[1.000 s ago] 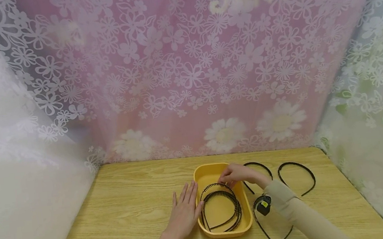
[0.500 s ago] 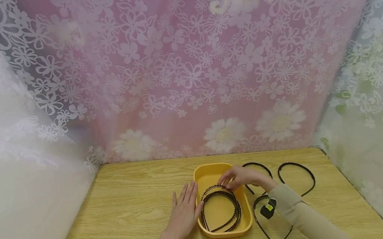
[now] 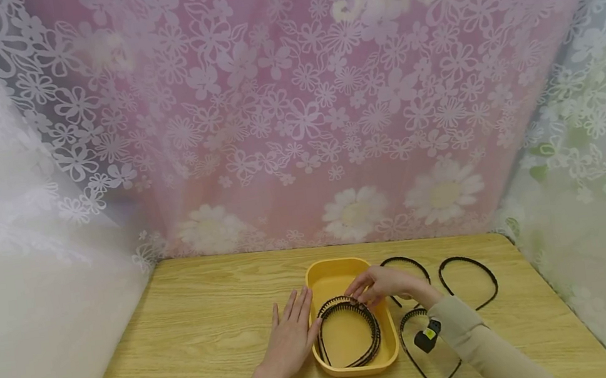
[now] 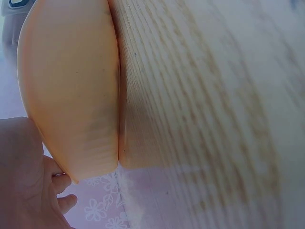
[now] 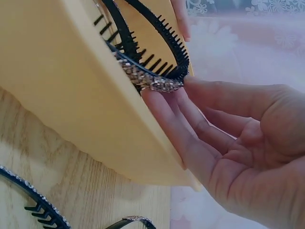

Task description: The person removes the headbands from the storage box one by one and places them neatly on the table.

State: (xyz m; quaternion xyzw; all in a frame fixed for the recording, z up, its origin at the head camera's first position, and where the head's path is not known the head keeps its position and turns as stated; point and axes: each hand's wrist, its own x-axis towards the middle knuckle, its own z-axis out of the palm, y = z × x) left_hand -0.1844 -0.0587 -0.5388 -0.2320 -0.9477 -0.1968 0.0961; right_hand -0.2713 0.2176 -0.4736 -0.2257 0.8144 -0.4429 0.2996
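Several black toothed headbands (image 3: pixel 377 339) lie in the yellow plastic tub (image 3: pixel 328 282), nested nearly in line. My right hand (image 3: pixel 379 283) reaches over the tub's right wall. In the right wrist view, its thumb and fingers pinch the arch of a headband (image 5: pixel 152 81) covered in glittery stones, teeth facing inward. My left hand (image 3: pixel 292 335) rests flat along the tub's left rim, fingers straight. The left wrist view shows that hand (image 4: pixel 21 176) against the tub's outer wall (image 4: pixel 71 95), with part of the fingers hidden behind it.
Right of the tub, more headbands lie on the wood-grain table (image 3: pixel 221 306): one far right (image 3: pixel 493 276), another behind my right wrist (image 3: pixel 402 258), others nearer and partly under the right forearm. A black camera box (image 3: pixel 426 338) hangs at that wrist. A flowered curtain (image 3: pixel 294 120) stands behind.
My right hand has shifted slightly toward me, and the uppermost headbands in the tub have moved with it, now lining up closer with the rest. The left hand has stayed still.
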